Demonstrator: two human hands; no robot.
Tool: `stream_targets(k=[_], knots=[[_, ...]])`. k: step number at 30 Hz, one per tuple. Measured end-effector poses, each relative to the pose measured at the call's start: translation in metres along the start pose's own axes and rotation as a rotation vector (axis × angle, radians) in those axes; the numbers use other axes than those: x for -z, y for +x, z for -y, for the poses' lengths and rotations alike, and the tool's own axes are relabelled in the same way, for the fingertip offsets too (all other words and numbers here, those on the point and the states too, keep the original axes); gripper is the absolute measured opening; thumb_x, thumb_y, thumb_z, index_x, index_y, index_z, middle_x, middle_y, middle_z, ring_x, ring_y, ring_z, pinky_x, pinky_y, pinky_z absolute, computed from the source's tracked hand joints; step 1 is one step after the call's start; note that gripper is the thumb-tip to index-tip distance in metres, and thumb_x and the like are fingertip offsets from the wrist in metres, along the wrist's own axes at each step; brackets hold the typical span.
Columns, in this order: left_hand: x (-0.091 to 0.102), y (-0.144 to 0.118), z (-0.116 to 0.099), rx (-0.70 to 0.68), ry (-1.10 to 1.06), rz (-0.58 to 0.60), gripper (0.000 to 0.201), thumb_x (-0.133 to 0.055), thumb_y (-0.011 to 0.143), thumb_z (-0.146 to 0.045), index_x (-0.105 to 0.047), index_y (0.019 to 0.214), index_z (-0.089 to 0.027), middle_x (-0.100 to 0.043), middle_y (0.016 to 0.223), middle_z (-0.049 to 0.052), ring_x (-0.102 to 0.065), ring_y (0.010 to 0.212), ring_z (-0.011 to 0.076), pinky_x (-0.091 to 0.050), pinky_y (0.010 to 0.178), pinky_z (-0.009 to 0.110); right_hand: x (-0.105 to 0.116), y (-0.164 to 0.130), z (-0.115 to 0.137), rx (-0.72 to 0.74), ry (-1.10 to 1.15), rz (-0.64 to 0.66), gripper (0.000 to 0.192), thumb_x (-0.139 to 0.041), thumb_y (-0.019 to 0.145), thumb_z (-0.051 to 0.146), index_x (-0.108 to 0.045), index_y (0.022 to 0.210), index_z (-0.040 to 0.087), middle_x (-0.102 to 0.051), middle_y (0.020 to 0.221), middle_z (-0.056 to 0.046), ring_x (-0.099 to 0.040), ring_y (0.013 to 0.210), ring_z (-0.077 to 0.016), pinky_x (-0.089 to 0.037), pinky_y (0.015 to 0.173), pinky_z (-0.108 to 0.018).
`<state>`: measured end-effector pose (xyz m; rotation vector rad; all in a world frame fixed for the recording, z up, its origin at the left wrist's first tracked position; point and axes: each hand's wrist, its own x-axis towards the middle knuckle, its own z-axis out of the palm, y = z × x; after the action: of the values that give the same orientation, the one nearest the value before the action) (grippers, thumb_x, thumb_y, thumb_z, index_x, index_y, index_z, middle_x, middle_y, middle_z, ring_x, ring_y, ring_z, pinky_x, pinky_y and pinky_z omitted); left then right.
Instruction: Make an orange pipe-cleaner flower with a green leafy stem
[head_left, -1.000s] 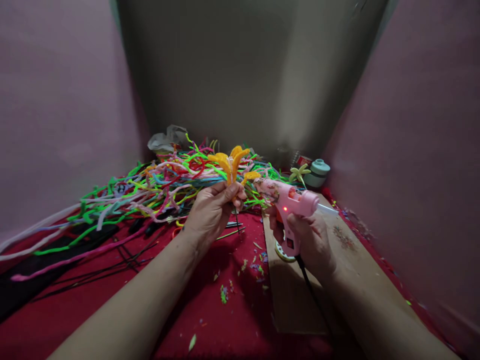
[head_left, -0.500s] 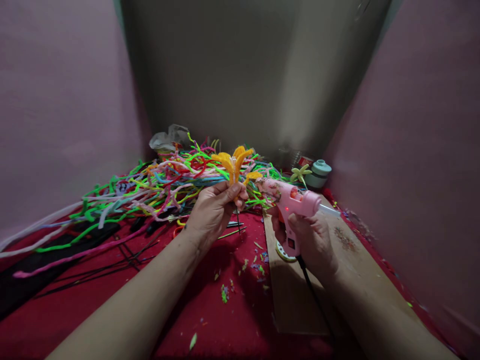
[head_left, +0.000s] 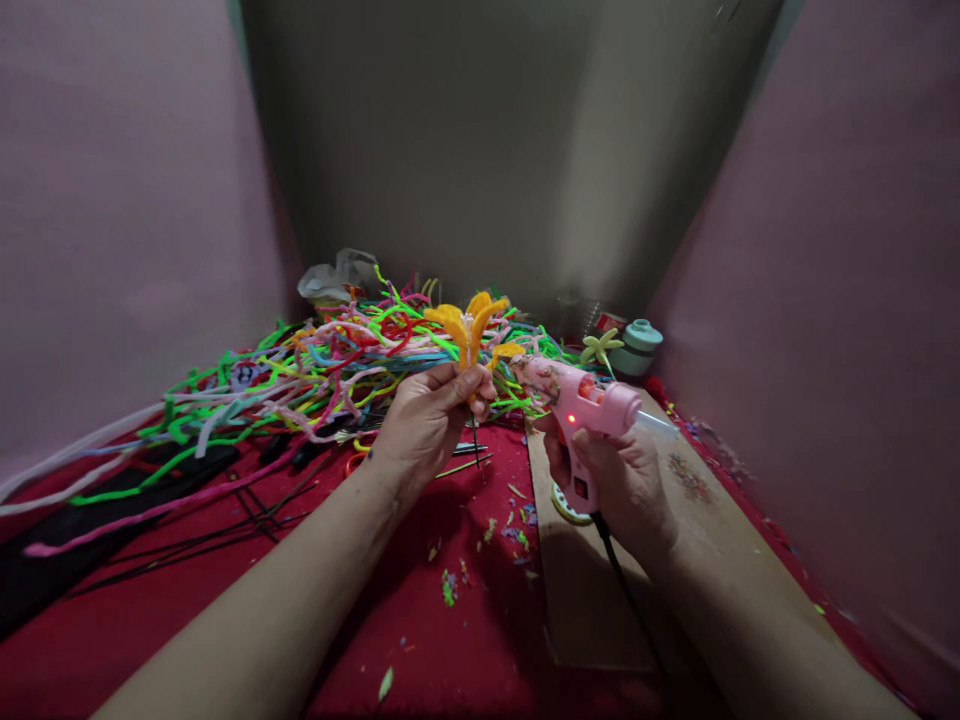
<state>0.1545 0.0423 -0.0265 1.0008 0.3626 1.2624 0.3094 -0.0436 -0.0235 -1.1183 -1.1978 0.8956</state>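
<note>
Head view: at frame centre, a flower (head_left: 471, 322) is pinched by its stem in the left hand (head_left: 427, 425). Just right of it, a glue gun (head_left: 583, 410) is gripped in the right hand (head_left: 622, 480), nozzle beside the flower, above a board (head_left: 697, 520).

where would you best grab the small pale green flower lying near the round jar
By its thin stem just under the petals, pinching from above and the near side. The pale green flower lies beside the round jar with petals splayed, so the stem is the only firm part. The exact line of the stem is hard to tell.
</note>
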Motion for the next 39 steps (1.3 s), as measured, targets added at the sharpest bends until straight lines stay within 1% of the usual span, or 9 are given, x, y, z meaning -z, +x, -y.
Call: stream_targets(k=[5,8,11,15,18,20,23,29,39], knots=[[-0.002,-0.001,-0.001,0.001,0.000,-0.009,0.011,-0.072,0.070,-0.018,-0.066,0.069,-0.009,-0.061,0.063,0.003,-0.050,0.052,0.0071,-0.039,0.053,0.021,0.001,0.000,-0.001,0.003,-0.004,0.001,0.034,-0.062,0.067,0.053,-0.057,0.062,0.019,-0.047,0.047,0.002,-0.039,0.039,-0.0081,-0.031,0.035,-0.023],[-0.003,-0.001,-0.002,0.000,0.004,-0.020,0.013,-0.073,0.069,-0.019,-0.066,0.067,-0.009,-0.061,0.063,0.004,-0.050,0.052,0.0073,-0.038,0.053,0.021,0.003,0.000,-0.005,0.004,0.027,0.016,0.035,-0.063,0.067,0.054,-0.060,0.069,0.019,-0.048,0.050,0.002,-0.040,0.041,-0.0084,-0.031,0.036,-0.023],[-0.004,-0.001,-0.003,0.005,0.004,-0.033,0.015,-0.075,0.066,-0.020,-0.066,0.067,-0.009,-0.061,0.063,0.004,-0.050,0.052,0.0077,-0.039,0.053,0.022,0.004,0.000,-0.008,0.015,0.037,0.040,0.035,-0.062,0.071,0.054,-0.062,0.075,0.019,-0.047,0.051,0.003,-0.038,0.041,-0.0082,-0.029,0.034,-0.023],[-0.005,-0.001,-0.004,0.008,0.000,-0.038,0.015,-0.075,0.066,-0.019,-0.065,0.066,-0.009,-0.061,0.063,0.004,-0.050,0.052,0.0075,-0.039,0.052,0.021,0.004,0.000,-0.009,0.037,0.011,0.052,0.032,-0.062,0.072,0.051,-0.056,0.065,0.020,-0.044,0.048,0.003,-0.037,0.039,-0.0079,-0.028,0.033,-0.022],[-0.005,-0.002,-0.004,0.011,0.000,-0.036,0.014,-0.075,0.066,-0.019,-0.065,0.066,-0.009,-0.061,0.063,0.004,-0.050,0.052,0.0073,-0.039,0.052,0.021,0.003,-0.001,-0.006,0.033,-0.011,0.054,0.036,-0.062,0.072,0.051,-0.049,0.057,0.021,-0.042,0.046,0.003,-0.037,0.038,-0.0078,-0.029,0.033,-0.022],[-0.005,-0.002,-0.003,0.009,0.002,-0.037,0.015,-0.076,0.065,-0.020,-0.066,0.067,-0.009,-0.062,0.063,0.004,-0.050,0.052,0.0074,-0.039,0.053,0.021,0.003,-0.001,-0.006,0.032,-0.025,0.052,0.037,-0.062,0.071,0.051,-0.048,0.056,0.021,-0.042,0.047,0.003,-0.037,0.038,-0.0076,-0.029,0.033,-0.022],[-0.004,-0.002,-0.003,0.005,0.005,-0.037,0.016,-0.076,0.065,-0.021,-0.066,0.066,-0.008,-0.061,0.063,0.004,-0.050,0.052,0.0076,-0.039,0.053,0.021,0.004,-0.001,-0.007,0.042,-0.015,0.044,0.037,-0.063,0.071,0.053,-0.050,0.060,0.020,-0.044,0.048,0.004,-0.037,0.038,-0.0073,-0.029,0.033,-0.022],[-0.003,0.000,-0.003,0.004,-0.006,-0.034,0.014,-0.075,0.066,-0.019,-0.066,0.068,-0.008,-0.061,0.063,0.005,-0.050,0.052,0.0078,-0.039,0.053,0.021,0.004,0.000,-0.011,0.059,0.004,0.074,0.033,-0.063,0.073,0.052,-0.057,0.071,0.019,-0.048,0.049,0.003,-0.039,0.039,-0.0079,-0.031,0.034,-0.022],[-0.004,-0.002,-0.003,0.002,0.009,-0.031,0.015,-0.075,0.066,-0.020,-0.066,0.066,-0.009,-0.061,0.063,0.005,-0.050,0.052,0.0079,-0.040,0.052,0.021,0.006,0.001,-0.014,0.037,0.021,0.042,0.033,-0.063,0.072,0.053,-0.059,0.075,0.021,-0.045,0.049,0.003,-0.039,0.040,-0.0092,-0.029,0.033,-0.023]])
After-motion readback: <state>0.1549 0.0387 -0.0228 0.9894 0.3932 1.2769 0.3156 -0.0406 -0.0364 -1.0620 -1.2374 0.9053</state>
